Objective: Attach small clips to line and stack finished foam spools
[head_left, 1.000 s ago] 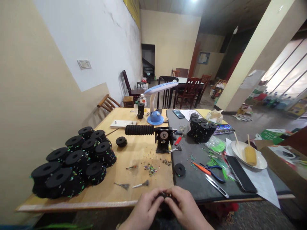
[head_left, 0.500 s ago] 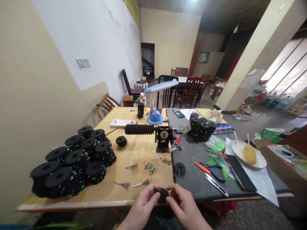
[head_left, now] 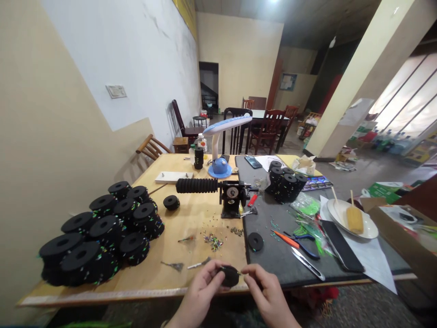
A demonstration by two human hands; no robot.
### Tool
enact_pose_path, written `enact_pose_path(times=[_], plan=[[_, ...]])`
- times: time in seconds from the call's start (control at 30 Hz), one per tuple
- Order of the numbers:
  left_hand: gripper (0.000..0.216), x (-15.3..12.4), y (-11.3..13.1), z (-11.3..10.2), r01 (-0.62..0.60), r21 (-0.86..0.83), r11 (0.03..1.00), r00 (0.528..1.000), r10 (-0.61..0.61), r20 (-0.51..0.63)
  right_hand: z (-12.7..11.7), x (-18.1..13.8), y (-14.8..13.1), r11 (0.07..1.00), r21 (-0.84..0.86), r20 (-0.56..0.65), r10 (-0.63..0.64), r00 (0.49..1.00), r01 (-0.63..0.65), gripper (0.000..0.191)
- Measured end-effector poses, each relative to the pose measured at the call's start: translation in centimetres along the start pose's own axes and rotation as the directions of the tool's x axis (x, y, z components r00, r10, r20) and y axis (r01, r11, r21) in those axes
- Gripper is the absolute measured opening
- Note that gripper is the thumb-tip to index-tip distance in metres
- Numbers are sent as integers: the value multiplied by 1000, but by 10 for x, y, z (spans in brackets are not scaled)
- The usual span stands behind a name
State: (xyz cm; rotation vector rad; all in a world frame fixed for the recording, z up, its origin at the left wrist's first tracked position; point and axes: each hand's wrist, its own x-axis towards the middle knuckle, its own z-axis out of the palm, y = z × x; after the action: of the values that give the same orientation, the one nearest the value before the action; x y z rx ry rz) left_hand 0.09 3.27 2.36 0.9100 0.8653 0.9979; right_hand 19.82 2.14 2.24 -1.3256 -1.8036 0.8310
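My left hand (head_left: 204,288) is closed on the edge of a round black foam disc (head_left: 231,276), tilted above the table's front edge. Just off the disc's right side, my right hand (head_left: 265,288) pinches something too small to make out. Beyond my hands lies a scatter of tiny coloured beads (head_left: 214,241), with feathery grey wire-like pieces (head_left: 175,266) to the left. Another black foam disc (head_left: 256,242) with a centre hole rests flat on the dark mat, right of the beads.
Stacks of black foam spools (head_left: 102,228) fill the left side. A small black hand-cranked machine (head_left: 232,199) carries a row of foam discs at the middle. To the right lie pliers (head_left: 309,246), silver scissors-like tweezers (head_left: 309,264), a black phone (head_left: 342,246) and a plate (head_left: 370,225) with corn.
My right hand has come away from the disc's edge a little to the right, fingertips now apart from it. The left hand still holds the disc, now showing more of its face.
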Motion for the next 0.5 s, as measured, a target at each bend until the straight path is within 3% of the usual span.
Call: enact_pose_path(times=[0.3, 0.5], plan=[[26, 0, 6, 7, -5, -93, 996, 999, 2, -40, 7, -6, 13, 997, -52, 11, -50, 999, 50, 31], [24, 3, -6, 15, 47, -403, 914, 996, -75, -54, 15, -3, 7, 996, 36, 42, -83, 996, 81, 33]])
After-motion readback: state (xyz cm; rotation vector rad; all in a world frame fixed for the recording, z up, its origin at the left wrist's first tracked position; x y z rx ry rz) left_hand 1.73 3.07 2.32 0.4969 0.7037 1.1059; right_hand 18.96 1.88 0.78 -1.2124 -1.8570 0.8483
